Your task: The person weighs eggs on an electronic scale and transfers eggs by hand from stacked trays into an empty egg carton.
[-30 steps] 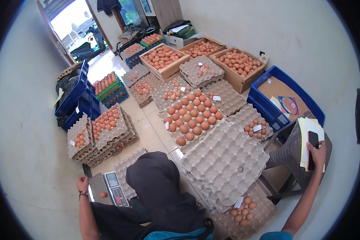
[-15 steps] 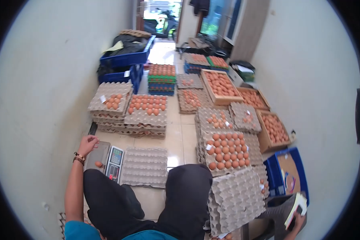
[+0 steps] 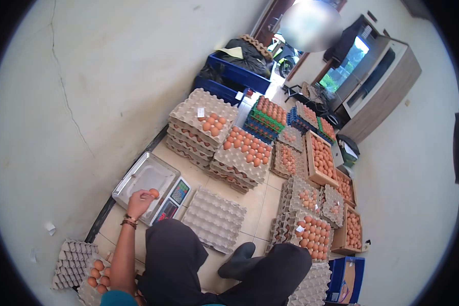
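Note:
My left hand (image 3: 139,203), with beaded bracelets on its wrist, has its fingers closed around a brown egg (image 3: 154,193). Both are over the metal pan (image 3: 147,174) of a digital scale, on the side nearest its keypad and display (image 3: 173,199). Just right of the scale, an egg tray (image 3: 214,218) of grey pulp lies on the tiles with no eggs in it. My right hand is out of the picture.
Stacked trays with eggs (image 3: 242,155) stand beyond the scale. More loaded trays (image 3: 311,237) and wooden crates of eggs (image 3: 321,160) line the right. At lower left are a tray of eggs (image 3: 89,283) and some bare trays (image 3: 71,265). Blue crates (image 3: 239,74) sit near the doorway.
My left hand has come down from above the scale onto the egg in the pan. The view has tilted and swung left. My right hand, earlier at a pale notepad-like thing, has left view.

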`<control>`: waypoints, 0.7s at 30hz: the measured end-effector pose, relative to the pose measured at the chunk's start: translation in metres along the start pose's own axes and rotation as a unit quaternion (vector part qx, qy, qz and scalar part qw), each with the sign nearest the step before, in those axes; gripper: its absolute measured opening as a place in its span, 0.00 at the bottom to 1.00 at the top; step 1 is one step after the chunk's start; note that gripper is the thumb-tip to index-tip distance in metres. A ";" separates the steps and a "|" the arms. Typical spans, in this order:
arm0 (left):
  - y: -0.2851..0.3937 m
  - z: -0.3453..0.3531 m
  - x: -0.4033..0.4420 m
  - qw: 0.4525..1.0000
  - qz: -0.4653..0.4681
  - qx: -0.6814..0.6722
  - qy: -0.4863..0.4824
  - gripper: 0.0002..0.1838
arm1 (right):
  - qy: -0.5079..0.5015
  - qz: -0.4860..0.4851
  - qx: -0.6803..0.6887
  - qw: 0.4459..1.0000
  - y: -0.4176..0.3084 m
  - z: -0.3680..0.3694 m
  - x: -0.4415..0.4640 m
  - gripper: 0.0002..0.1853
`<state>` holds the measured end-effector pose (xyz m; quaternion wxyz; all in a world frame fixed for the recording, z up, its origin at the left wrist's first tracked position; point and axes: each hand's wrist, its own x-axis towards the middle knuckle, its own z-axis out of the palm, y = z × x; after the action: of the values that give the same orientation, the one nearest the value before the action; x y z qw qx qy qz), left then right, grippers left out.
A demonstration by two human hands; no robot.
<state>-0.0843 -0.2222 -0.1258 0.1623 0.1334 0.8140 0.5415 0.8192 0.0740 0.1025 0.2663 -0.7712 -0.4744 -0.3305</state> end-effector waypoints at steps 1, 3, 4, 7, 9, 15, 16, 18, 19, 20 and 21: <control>-0.005 0.001 0.000 0.999 0.001 0.034 0.007 0.15 | 0.024 -0.056 0.006 0.998 -0.027 0.005 0.001 0.20; -0.029 0.011 0.003 0.997 -0.013 0.068 0.020 0.20 | 0.046 -0.176 0.034 0.983 -0.080 0.024 0.011 0.19; -0.036 0.015 0.003 0.995 -0.020 0.094 0.027 0.21 | 0.032 -0.216 0.060 0.974 -0.110 0.031 0.010 0.18; -0.059 0.025 0.005 0.992 -0.046 0.113 0.038 0.24 | -0.136 -0.250 0.220 0.933 -0.222 0.023 -0.003 0.17; -0.068 0.028 0.004 0.989 -0.049 0.126 0.060 0.23 | -0.194 -0.318 0.278 0.886 -0.294 0.008 -0.024 0.17; -0.094 0.042 0.006 0.981 -0.002 0.164 0.103 0.21 | -0.442 -0.400 0.391 0.701 -0.496 -0.072 -0.137 0.17; -0.086 0.039 0.003 0.981 -0.022 0.169 0.088 0.21 | -0.443 -0.452 0.369 0.680 -0.516 -0.070 -0.159 0.18; -0.081 0.040 0.004 0.979 -0.056 0.177 0.080 0.21 | -0.498 -0.535 0.339 0.593 -0.559 -0.083 -0.210 0.18; -0.082 0.042 0.006 0.979 -0.052 0.179 0.086 0.21 | -0.504 -0.564 0.342 0.558 -0.579 -0.089 -0.237 0.18; -0.084 0.044 0.006 0.978 -0.048 0.180 0.090 0.21 | -0.509 -0.591 0.345 0.522 -0.595 -0.090 -0.263 0.18; -0.084 0.045 0.006 0.978 -0.042 0.182 0.095 0.21 | -0.513 -0.622 0.341 0.483 -0.610 -0.084 -0.286 0.18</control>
<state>-0.0752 -0.2143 -0.2207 0.0799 0.0738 0.9155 0.3875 0.1490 0.1033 -0.0031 -0.0575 -0.1562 -0.9585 0.2315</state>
